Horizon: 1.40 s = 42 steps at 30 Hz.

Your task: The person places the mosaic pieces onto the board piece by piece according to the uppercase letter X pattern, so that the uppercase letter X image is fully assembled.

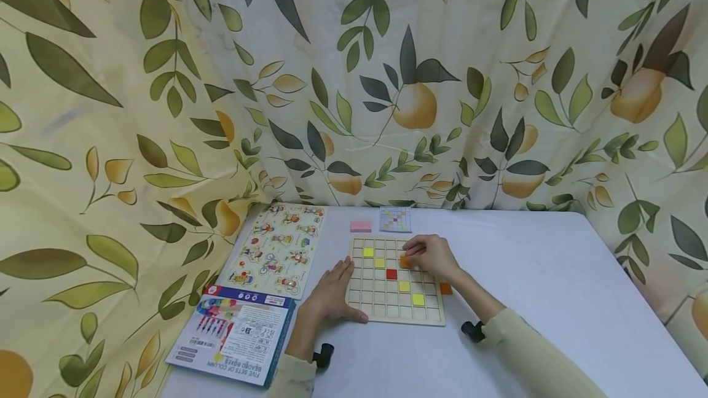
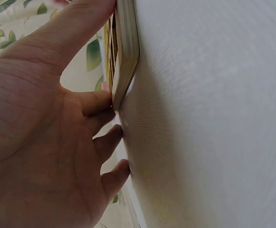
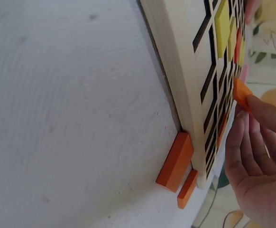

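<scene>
A wooden grid board (image 1: pixel 434 316) lies flat on the table. On it, a diagonal of square tiles runs from a yellow tile (image 1: pixel 368 252) through a red tile (image 1: pixel 391 274) to another yellow tile (image 1: pixel 418 300). My right hand (image 1: pixel 434 257) pinches an orange tile (image 3: pixel 242 93) between thumb and fingers over the board's upper right part. My left hand (image 1: pixel 332 293) rests against the left edge, its thumb at the near corner and fingers spread. Beside the board's right edge lie orange tiles (image 3: pixel 176 161), partly hidden by my right arm in the head view.
Behind the board are a small patterned card (image 1: pixel 395 219) and a pink stack (image 1: pixel 361 226). To the left lie a board of cartoon figures (image 1: pixel 282 239) and a printed box (image 1: pixel 238 336). A leaf-patterned curtain (image 1: pixel 354 78) borders the table's back and left.
</scene>
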Motion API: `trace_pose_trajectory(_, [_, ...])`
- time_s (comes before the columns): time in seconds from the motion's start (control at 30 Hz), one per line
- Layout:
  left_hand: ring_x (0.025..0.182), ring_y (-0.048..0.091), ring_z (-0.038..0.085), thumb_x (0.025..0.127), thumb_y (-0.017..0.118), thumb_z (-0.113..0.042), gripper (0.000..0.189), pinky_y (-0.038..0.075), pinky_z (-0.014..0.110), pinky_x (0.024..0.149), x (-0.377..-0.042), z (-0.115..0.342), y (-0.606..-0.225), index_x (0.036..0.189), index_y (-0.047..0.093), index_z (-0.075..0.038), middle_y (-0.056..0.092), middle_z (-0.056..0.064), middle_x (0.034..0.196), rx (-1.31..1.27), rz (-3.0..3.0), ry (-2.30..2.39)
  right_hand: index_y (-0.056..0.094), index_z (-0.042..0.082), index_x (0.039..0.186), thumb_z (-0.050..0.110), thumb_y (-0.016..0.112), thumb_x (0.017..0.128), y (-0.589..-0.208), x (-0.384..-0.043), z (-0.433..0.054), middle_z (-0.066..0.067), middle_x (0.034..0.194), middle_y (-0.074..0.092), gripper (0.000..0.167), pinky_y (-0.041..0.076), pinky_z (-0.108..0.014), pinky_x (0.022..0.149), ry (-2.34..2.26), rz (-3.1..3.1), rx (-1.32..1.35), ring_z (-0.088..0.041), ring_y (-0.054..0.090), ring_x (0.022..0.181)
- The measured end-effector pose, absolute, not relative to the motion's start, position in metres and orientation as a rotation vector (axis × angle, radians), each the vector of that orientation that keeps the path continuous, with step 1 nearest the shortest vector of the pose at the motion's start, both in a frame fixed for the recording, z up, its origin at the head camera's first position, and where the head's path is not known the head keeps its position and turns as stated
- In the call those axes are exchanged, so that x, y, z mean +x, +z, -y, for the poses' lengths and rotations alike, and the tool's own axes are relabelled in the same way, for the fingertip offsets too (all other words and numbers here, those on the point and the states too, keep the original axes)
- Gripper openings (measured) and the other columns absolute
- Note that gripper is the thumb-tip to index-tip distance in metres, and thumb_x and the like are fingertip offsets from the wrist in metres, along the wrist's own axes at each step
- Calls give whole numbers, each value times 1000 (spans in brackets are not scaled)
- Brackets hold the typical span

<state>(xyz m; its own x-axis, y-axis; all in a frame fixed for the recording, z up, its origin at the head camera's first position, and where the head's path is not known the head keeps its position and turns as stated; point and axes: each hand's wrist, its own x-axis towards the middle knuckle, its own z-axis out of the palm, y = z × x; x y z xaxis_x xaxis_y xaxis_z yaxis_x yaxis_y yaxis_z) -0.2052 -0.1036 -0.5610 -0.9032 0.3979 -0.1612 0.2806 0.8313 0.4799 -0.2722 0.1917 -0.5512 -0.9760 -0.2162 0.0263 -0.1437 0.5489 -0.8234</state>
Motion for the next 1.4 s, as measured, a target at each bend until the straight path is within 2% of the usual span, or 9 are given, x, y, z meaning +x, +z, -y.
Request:
trace_pose_trajectory(0.23, [161, 15, 27, 64, 95, -58, 133, 16, 48, 130, -210, 104, -569, 166, 26, -7, 19, 8, 174, 507, -2772, 632, 78, 3, 107, 2, 82, 88, -557, -276, -189, 1, 88, 74, 19, 61, -27, 75, -1388, -2709, -342, -14, 70, 80])
trace_pose_trajectory(0.6, [161, 13, 24, 63, 95, -61, 135, 16, 48, 130, -213, 104, -577, 166, 25, -10, 18, 5, 175, 497, -2782, 604, 79, 12, 98, 3, 83, 87, -560, -275, -184, 5, 85, 76, 14, 57, -39, 83, -1241, -2820, -418, -10, 69, 79])
trace_pose_trajectory(0.87, [161, 16, 29, 67, 96, -55, 129, 18, 50, 130, -206, 102, -559, 165, 28, -5, 21, 10, 174, 509, -2755, 634, 79, 8, 103, 4, 82, 87, -553, -268, -188, -1, 91, 76, 17, 58, -38, 80, -1259, -2874, -347, -17, 69, 85])
trace_pose_trajectory(1.03, [161, 15, 26, 67, 95, -57, 130, 17, 48, 130, -205, 102, -558, 165, 27, -7, 20, 8, 174, 503, -2754, 613, 79, 6, 104, 2, 79, 89, -548, -258, -200, -7, 98, 77, 16, 59, -35, 75, -1312, -2914, -287, -23, 70, 90])
trace_pose_trajectory(1.4, [161, 16, 28, 65, 94, -60, 132, 18, 48, 130, -207, 103, -562, 166, 27, -7, 19, 8, 174, 509, -2757, 618, 78, 6, 107, 7, 77, 91, -543, -238, -235, -2, 93, 75, 16, 55, -36, 76, -1201, -2978, -226, -22, 68, 89])
